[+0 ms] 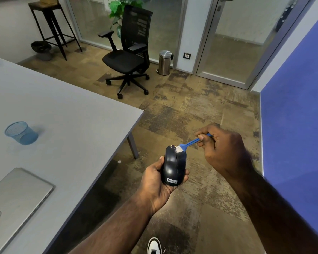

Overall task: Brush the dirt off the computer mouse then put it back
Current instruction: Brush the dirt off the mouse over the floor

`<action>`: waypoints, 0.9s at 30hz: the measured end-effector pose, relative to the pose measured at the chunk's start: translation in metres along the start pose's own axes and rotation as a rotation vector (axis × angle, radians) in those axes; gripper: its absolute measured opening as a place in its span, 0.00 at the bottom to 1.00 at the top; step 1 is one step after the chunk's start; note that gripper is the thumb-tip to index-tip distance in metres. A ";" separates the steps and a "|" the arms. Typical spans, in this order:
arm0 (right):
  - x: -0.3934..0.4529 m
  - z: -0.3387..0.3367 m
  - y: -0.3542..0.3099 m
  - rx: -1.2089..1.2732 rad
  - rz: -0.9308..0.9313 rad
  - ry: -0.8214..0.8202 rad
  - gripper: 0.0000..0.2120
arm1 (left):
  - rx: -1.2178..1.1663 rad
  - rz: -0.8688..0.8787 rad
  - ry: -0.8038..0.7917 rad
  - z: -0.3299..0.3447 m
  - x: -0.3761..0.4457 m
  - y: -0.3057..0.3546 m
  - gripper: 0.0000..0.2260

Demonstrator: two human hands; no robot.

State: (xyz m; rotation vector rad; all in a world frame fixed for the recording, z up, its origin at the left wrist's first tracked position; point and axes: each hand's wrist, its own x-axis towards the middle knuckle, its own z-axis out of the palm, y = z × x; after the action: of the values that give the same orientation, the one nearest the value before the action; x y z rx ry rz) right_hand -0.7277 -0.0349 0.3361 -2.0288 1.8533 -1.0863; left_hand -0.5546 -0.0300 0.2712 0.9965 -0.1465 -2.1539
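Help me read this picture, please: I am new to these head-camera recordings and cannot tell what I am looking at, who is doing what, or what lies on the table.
There is no machine here. A person wears one wide-angle camera on the head, looking forward and down, so you see their own two arms. The left hand grips a black computer mouse, held over the floor beside the table, not on it. The right hand pinches a small blue brush, its white bristles on the mouse's front end. On the grey table stand a blue mesh cup and a closed silver laptop. Behind are an office chair and a steel bin.
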 end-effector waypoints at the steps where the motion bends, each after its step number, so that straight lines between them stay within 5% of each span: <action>1: 0.000 0.000 0.000 0.005 -0.007 -0.004 0.07 | 0.001 0.001 0.001 0.000 0.000 0.000 0.23; 27: 0.015 0.015 0.006 0.026 0.044 -0.014 0.06 | 0.041 0.008 -0.036 0.000 -0.003 0.002 0.22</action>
State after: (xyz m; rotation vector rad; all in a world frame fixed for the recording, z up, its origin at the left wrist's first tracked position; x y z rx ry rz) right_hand -0.7240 -0.0547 0.3275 -1.9665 1.8583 -1.0759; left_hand -0.5527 -0.0294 0.2734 0.9794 -0.2125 -2.1697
